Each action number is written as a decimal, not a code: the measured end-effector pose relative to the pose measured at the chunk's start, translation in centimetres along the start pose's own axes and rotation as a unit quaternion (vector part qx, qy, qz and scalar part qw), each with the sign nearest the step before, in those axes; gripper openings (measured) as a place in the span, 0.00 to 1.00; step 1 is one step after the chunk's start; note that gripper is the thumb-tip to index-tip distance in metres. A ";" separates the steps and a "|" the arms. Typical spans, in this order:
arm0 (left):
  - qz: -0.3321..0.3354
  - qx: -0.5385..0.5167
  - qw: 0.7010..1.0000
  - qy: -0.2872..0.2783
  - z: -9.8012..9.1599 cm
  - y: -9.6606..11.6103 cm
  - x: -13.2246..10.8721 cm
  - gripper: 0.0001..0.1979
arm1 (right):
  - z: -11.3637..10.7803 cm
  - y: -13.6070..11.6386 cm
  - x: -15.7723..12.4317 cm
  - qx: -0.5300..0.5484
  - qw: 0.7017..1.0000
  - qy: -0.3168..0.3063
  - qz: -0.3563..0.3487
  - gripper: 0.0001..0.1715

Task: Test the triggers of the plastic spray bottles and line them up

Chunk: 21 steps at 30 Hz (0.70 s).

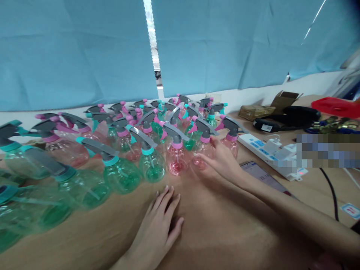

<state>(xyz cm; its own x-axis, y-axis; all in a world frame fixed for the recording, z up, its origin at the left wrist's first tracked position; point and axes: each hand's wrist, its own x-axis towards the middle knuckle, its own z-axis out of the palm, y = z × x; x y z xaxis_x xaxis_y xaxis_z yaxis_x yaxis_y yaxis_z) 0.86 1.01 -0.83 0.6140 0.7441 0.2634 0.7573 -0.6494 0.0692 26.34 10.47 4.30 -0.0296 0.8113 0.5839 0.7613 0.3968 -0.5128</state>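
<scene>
Tabletop (208, 228) below, half-curled right hand (223, 161) clasps pink bottle (206, 148).

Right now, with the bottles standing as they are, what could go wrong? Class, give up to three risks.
The pink bottle at the right hand has close neighbours, so shifting it might topple one.

The right forearm passes beside the phone and could nudge it.

The power strip lies near the bottles; a spill could perhaps reach it, though I cannot tell whether they contain liquid.
</scene>
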 end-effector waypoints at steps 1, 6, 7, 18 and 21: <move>0.002 0.003 1.000 0.001 0.0 0.0 0.0 0.22 | -0.3 0.0 -0.2 0.006 1.000 -0.002 0.001 0.31; 0.011 0.013 1.000 0.009 0.1 -0.2 0.0 0.22 | -3.2 0.3 -2.0 0.059 0.998 0.002 0.038 0.32; 0.013 0.012 1.000 0.011 0.1 -0.2 0.1 0.22 | -3.9 0.4 -2.3 0.076 0.996 0.011 0.048 0.28; 0.053 -0.017 0.998 -0.004 1.4 2.1 4.0 0.22 | -7.6 5.3 -0.6 -0.016 0.989 0.069 0.133 0.31; 0.058 -0.022 0.998 -0.020 1.7 3.1 5.3 0.22 | -6.8 6.1 0.4 0.027 0.991 0.047 0.124 0.32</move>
<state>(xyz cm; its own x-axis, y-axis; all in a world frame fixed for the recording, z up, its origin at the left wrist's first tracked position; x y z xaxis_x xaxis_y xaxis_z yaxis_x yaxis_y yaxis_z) 6.86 3.17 -0.85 0.7064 0.6680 0.2342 0.6701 -0.7376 0.0826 35.35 10.34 5.67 0.2167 0.8438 0.4909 0.7022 0.2146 -0.6788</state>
